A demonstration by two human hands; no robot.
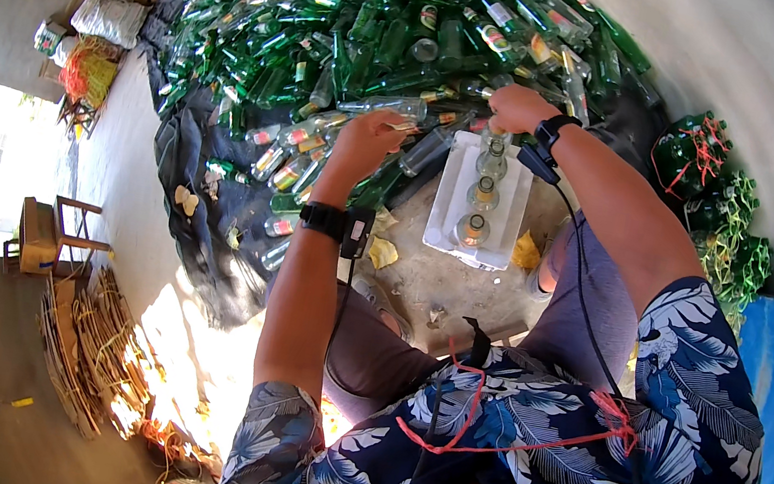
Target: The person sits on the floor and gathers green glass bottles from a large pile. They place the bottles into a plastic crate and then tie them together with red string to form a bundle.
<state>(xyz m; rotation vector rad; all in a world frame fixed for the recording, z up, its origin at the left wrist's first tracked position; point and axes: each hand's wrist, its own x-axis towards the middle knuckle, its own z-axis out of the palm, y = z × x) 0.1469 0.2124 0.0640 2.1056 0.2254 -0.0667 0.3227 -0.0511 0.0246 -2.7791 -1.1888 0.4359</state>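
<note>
A white foam tray point(508, 206) lies on the ground between my knees. Several clear glass bottles point(473, 230) stand upright in a row along it. Over the tray's far end, my right hand point(521, 110) has its fingers curled down at the top of the farthest clear bottle point(495, 144), which it seems to grip. My left hand point(369, 146) is closed at the near edge of the bottle heap. Something small and pale shows at its fingertips, too small to name. Just beyond that hand a clear bottle point(390, 106) lies on its side.
A large heap of mostly green bottles point(341, 22) fills the far side, on a black sheet point(198, 222). Bundled green bottles point(692, 154) stand at right. Flattened cardboard point(92, 347) and a wooden chair point(54, 235) are at left. Cables run from both wrists.
</note>
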